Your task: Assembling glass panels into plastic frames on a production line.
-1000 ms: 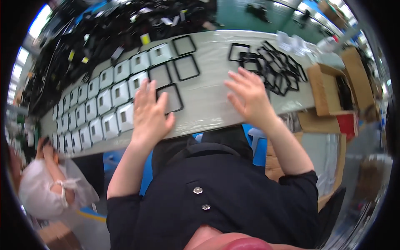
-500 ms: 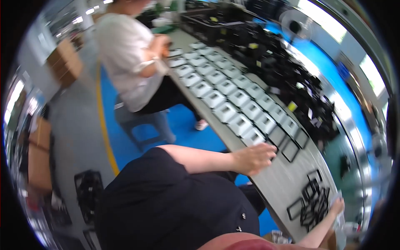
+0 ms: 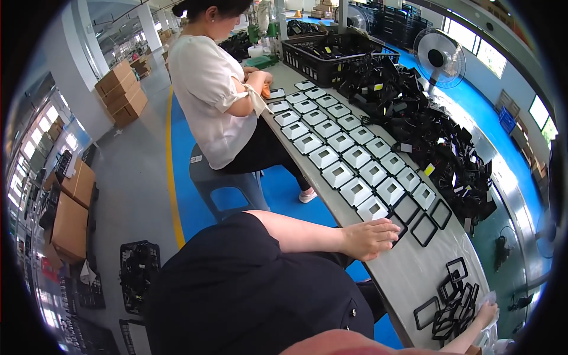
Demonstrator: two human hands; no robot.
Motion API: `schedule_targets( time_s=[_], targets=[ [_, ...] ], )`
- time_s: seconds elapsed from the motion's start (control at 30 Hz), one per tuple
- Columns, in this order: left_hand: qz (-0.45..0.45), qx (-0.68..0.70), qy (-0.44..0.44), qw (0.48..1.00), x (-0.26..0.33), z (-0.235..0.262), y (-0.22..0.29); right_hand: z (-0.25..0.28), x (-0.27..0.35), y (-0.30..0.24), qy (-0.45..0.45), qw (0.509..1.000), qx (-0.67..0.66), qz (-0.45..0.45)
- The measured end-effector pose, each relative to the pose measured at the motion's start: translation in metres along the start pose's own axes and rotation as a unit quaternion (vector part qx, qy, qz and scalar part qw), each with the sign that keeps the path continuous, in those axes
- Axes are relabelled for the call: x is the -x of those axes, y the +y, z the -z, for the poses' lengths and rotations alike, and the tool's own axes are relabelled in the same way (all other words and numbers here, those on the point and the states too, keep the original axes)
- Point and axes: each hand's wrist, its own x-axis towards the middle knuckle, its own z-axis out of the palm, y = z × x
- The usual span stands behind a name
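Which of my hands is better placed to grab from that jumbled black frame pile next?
Probably your right hand: it is beside the pile of black frames, while your left hand is farther off, near the white pieces.

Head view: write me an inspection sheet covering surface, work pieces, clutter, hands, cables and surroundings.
Surface: pale table, glossy where bare.
Work pieces: white pieces sit in black frames in rows; bare frames adjoin the near end; more frames lie in a loose pile.
Clutter: clear plastic past the pile; black crate at the far end.
Left hand: fingers bent beside a bare frame; contact unclear.
Right hand: at the clear plastic; grip unclear.
Cables: cannot tell within the black heap along the table.
Surroundings: co-worker in a white top on a gray stool; fan; cardboard boxes on the floor.
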Motion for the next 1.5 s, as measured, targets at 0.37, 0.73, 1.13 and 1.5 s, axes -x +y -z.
schedule_targets(
  time_s=[0.37, 0.73, 1.13, 1.5],
  targets=[
    [-0.019, 0.031, -0.083, 0.996, -0.016, -0.008, 0.002, -0.017, -0.01, 0.068, 0.042, 0.996, -0.061, 0.049],
    [-0.027, -0.017, -0.207, 0.978, -0.174, -0.093, 0.01, 0.131, 0.09, -0.062, 0.274, 0.956, -0.075, 0.071],
    [-0.006, 0.036, -0.238, 0.97, -0.106, -0.051, 0.04, 0.192, 0.261, -0.185, 0.107, 0.93, -0.303, 0.178],
    [0.124, 0.172, -0.15, 0.966, -0.057, -0.032, 0.041, 0.132, 0.32, -0.287, 0.067, 0.913, -0.186, 0.358]
  ],
)
